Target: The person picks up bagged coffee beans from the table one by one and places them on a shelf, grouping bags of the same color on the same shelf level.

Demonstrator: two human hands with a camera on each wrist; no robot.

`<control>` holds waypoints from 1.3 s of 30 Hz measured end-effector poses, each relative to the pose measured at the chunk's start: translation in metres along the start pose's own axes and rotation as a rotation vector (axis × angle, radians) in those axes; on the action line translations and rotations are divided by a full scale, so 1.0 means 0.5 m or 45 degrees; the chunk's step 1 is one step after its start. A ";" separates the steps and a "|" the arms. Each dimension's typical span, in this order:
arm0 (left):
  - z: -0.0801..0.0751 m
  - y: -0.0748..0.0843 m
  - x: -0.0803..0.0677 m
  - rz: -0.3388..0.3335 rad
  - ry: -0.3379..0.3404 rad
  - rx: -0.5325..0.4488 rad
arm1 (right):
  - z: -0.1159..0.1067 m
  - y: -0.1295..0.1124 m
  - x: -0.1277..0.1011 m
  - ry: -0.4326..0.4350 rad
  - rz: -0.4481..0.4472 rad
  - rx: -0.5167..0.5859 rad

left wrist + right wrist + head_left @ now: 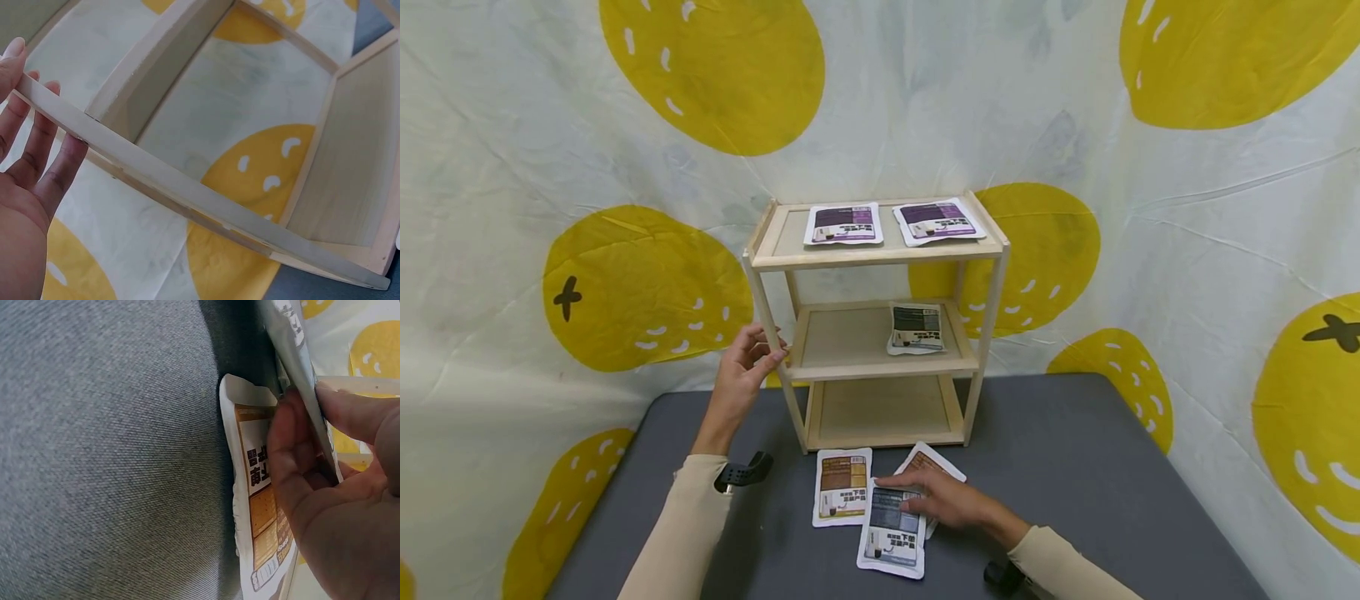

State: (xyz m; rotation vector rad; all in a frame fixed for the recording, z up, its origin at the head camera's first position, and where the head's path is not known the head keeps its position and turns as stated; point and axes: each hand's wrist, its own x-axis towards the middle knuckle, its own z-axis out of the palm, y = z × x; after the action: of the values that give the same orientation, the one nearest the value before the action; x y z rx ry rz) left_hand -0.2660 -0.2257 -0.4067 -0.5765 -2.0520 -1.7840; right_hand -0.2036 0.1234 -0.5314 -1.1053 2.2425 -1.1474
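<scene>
1. My left hand (741, 375) rests straight, slightly spread fingers (37, 140) against the smooth pale-wood front post of the shelf rack (876, 250), left of centre in the head view.
2. My right hand (943, 497) pinches the edge of a flat, glossy grey pouch (892, 529), thumb (356, 412) over it, low centre on the woven grey tabletop (1075, 467).
3. An orange pouch (262, 506) lies partly hidden beneath; a brown pouch (842, 486) lies just beside.
4. The print on the pouches is too small to read.
</scene>
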 end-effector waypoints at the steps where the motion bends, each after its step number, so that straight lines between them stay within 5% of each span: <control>1: 0.000 -0.001 0.000 -0.002 0.002 0.003 | 0.000 0.002 0.000 0.009 -0.013 0.001; 11: -0.001 -0.003 -0.001 0.006 -0.010 0.008 | -0.002 0.002 0.001 0.056 0.023 0.087; 22: 0.000 -0.002 -0.001 -0.001 -0.008 0.010 | 0.002 0.014 0.010 0.192 0.187 0.057; 33: -0.001 -0.002 -0.001 -0.018 -0.011 0.004 | 0.005 0.015 0.006 0.130 -0.034 0.147; 39: -0.001 -0.003 -0.001 -0.002 -0.011 -0.004 | 0.012 0.018 0.004 0.104 0.000 0.194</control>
State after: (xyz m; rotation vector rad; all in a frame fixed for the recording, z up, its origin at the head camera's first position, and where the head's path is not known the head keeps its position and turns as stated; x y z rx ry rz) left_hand -0.2664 -0.2265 -0.4082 -0.5846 -2.0567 -1.7887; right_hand -0.2051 0.1221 -0.5424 -1.0154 2.1730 -1.3609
